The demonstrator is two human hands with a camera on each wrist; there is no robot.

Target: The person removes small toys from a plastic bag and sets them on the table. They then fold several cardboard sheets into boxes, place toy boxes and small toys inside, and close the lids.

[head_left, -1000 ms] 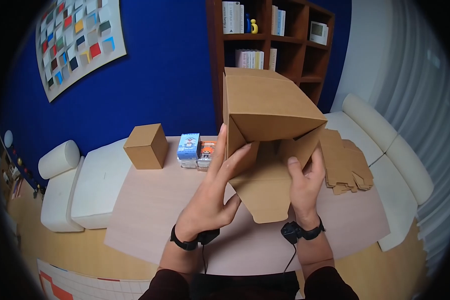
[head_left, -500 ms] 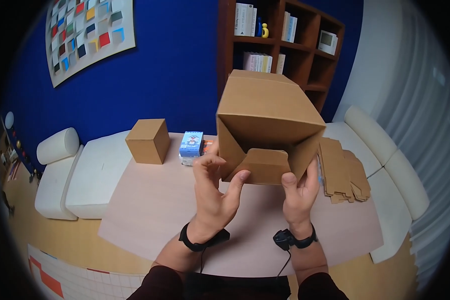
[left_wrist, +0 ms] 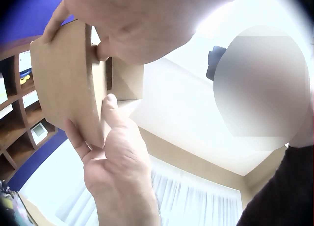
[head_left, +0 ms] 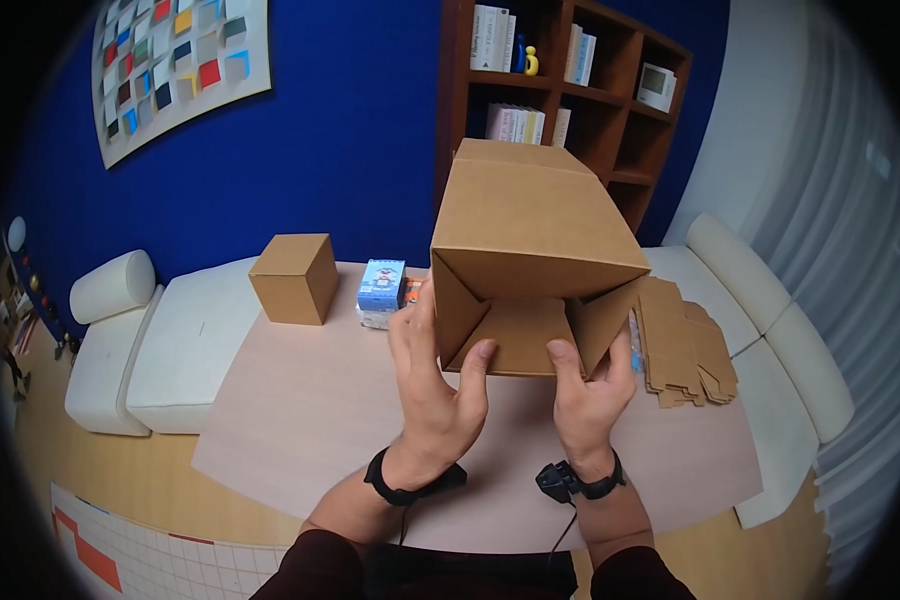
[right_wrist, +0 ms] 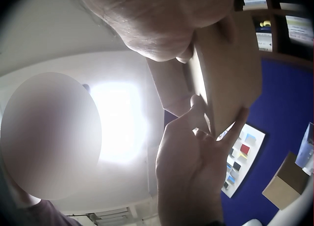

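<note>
A brown cardboard box (head_left: 540, 205) is held up above the table, tilted with its open end facing me. Its lower flap (head_left: 523, 328) is folded inward, lying along the inside of the bottom wall. My left hand (head_left: 435, 385) grips the box's lower left corner, thumb over the bottom edge and fingers up the side. At the lower right my right hand (head_left: 592, 405) holds the same edge, thumb inside and fingers round the outside. From below, the left wrist view shows the outside of the box's bottom wall (left_wrist: 64, 79) with fingers of both hands against it.
On the table (head_left: 300, 420) a closed cardboard box (head_left: 295, 280) stands at the left. Beside it are a small blue box (head_left: 380, 287) and an orange package (head_left: 412, 290), partly hidden. Flattened cardboard (head_left: 685, 340) lies at the right. White sofas (head_left: 195, 345) and a bookshelf (head_left: 570, 70) stand behind.
The lower flap, hanging out toward me a second ago, has swung up and into the box. Both thumbs have come to the bottom edge, and the left fingers have shifted onto the side.
</note>
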